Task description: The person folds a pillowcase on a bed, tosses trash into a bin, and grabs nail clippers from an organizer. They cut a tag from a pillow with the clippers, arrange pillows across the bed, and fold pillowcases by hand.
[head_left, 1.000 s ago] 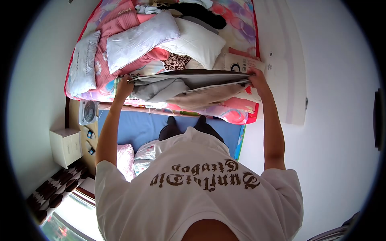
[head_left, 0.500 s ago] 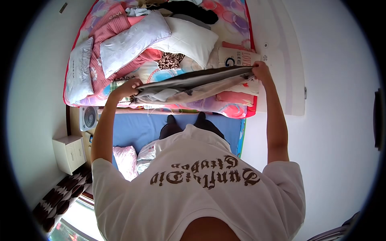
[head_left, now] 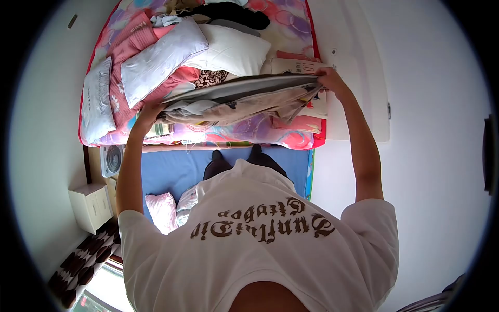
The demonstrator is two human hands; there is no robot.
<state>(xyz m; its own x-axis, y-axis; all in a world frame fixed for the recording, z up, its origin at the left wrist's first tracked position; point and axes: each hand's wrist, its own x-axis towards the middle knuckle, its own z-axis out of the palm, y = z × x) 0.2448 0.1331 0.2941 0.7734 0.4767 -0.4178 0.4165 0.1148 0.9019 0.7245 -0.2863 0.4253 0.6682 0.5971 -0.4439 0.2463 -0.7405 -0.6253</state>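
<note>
A grey and beige cloth (head_left: 234, 104) is stretched between my two hands above the near edge of the bed (head_left: 244, 131). My left hand (head_left: 152, 111) is closed on its left end, near a folded green plaid cloth. At the other end, slightly higher, my right hand (head_left: 330, 82) grips the cloth beside a pale item with printed letters (head_left: 299, 66). The cloth sags in loose folds, with a corner hanging below the right side. It hides part of the bedding behind it.
Pillows (head_left: 228, 51), a pink blanket (head_left: 120, 88) and black clothing (head_left: 236, 14) lie on the bed. A blue mat (head_left: 171, 169) is below it. At the left are a fan (head_left: 113, 158) and a white cabinet (head_left: 91, 207).
The cloth has shifted left and tilted, its right end rising with my right hand. My left hand has moved slightly left. The view of the bed has shifted too.
</note>
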